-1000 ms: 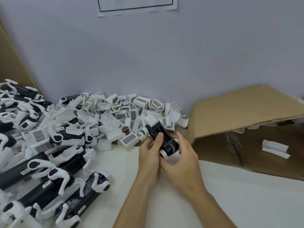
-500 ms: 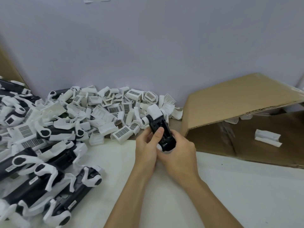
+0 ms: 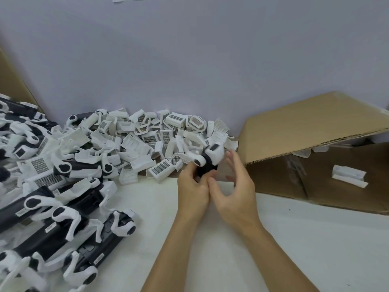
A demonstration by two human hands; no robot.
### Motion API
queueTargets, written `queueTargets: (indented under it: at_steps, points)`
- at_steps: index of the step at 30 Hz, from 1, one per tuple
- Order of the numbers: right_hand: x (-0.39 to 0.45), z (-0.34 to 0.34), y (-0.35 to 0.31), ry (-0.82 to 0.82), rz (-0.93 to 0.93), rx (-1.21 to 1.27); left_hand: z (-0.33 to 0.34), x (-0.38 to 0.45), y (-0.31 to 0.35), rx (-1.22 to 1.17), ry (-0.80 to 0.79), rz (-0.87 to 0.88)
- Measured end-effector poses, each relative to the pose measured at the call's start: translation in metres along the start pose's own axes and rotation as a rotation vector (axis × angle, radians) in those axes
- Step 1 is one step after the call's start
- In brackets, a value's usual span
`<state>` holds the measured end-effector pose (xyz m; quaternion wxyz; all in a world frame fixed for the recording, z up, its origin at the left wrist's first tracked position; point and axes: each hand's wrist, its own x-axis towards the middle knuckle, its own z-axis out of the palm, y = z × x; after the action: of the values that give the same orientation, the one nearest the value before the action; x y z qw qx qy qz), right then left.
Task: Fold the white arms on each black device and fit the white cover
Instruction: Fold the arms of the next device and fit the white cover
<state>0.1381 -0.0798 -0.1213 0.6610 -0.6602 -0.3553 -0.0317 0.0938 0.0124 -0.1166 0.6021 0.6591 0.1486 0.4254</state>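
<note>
Now right hand (image 3: pixel 233 186) has released black device (image 3: pixel 207 167)

right hand (image 3: pixel 233 192): let go of the device (image 3: pixel 207 165), fingers now spread just right of it | device: tipped up on end, white cover end up | left hand (image 3: pixel 192 186): now holds it alone
</note>
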Motion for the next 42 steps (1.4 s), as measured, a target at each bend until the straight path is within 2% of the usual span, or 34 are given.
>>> queueTargets:
  at_steps: [5,9,16,19,22,26,28,32,35,40,42]
  points:
    - [0.001,-0.002,-0.004,0.102,0.039,0.079,0.005,-0.008,0.001,0.117,-0.186,0.103]
    - [0.004,-0.001,-0.003,0.171,0.088,0.125,-0.001,-0.006,-0.006,0.287,-0.139,0.175]
    - [0.005,-0.004,-0.005,0.182,0.091,0.172,-0.001,-0.008,-0.002,0.325,-0.168,0.217]
    - [0.005,-0.004,-0.005,0.173,0.096,0.197,-0.001,-0.008,-0.002,0.318,-0.158,0.178]
    - [0.004,-0.003,-0.004,0.097,0.103,0.215,0.001,-0.007,0.002,0.151,-0.110,0.090]
    - [0.000,-0.002,-0.004,0.056,0.063,0.135,-0.001,0.000,0.008,-0.132,0.179,-0.022]
    - [0.000,-0.001,-0.003,0.069,0.049,0.084,-0.008,0.006,0.008,-0.255,0.310,-0.141]
    - [0.004,-0.001,0.003,0.064,0.092,0.055,-0.014,0.014,0.012,-0.690,0.391,-0.445]
    - [0.004,-0.002,0.006,0.075,0.141,0.076,-0.015,0.012,0.017,-0.962,0.293,-0.545]
    - [0.005,-0.001,0.003,0.087,0.207,0.078,-0.013,0.008,0.028,-0.878,0.165,-0.542]
    - [0.005,-0.002,0.001,0.088,0.226,0.083,-0.012,0.007,0.029,-0.945,0.132,-0.577]
